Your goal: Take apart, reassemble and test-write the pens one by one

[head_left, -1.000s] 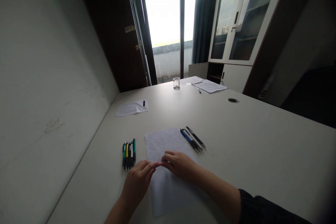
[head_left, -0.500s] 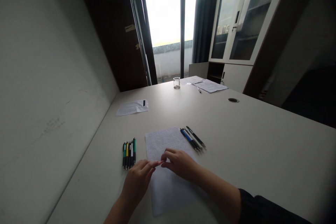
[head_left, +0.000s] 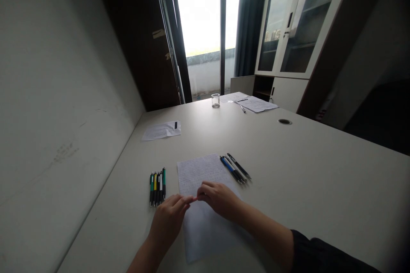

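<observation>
A sheet of paper (head_left: 205,232) covered with handwriting on its far part lies on the table in front of me. Over its middle my left hand (head_left: 169,215) and my right hand (head_left: 219,198) meet at the fingertips. The fingers of my left hand are pressed together and point right. My right hand is closed in a pinch against the left fingertips, where a small reddish spot shows; whether anything is held there I cannot make out. Left of the sheet lies a row of several pens (head_left: 157,188) in green, yellow, black and white. Several more pens (head_left: 235,169), one blue, lie by its right edge.
Farther off on the white table (head_left: 304,170) are a creased paper (head_left: 162,131), a glass (head_left: 215,101), a stack of papers (head_left: 256,104) with a pen (head_left: 242,109) beside it, and a cable hole (head_left: 285,122). A wall (head_left: 80,136) borders the left side.
The right hand's thumb and fingers have closed together at the left fingertips. The left hand has barely moved; the pens and paper lie as before.
</observation>
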`<state>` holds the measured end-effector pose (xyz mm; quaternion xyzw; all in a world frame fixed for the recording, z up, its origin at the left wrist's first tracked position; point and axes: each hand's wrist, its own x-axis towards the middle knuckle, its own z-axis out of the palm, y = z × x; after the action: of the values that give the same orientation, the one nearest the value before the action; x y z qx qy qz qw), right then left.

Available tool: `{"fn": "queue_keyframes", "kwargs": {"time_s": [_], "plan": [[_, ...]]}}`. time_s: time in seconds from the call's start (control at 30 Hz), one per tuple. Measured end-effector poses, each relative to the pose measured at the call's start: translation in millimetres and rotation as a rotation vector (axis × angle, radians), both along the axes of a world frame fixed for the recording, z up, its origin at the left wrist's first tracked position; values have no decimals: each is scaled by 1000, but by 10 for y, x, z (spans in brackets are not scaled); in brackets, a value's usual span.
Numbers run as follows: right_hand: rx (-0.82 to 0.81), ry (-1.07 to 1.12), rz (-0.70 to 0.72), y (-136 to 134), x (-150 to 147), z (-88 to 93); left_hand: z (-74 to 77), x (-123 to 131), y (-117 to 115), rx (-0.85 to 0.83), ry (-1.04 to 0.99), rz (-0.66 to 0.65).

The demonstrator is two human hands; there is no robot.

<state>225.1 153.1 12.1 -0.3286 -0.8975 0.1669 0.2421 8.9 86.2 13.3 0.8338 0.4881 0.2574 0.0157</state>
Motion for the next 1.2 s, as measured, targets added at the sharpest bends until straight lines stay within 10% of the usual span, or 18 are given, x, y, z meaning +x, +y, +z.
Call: {"fn": "queue_keyframes", "kwargs": {"time_s": [1.2], "plan": [[-51, 263, -30, 20, 11, 19, -103, -69, 4, -134, -25, 45]]}}
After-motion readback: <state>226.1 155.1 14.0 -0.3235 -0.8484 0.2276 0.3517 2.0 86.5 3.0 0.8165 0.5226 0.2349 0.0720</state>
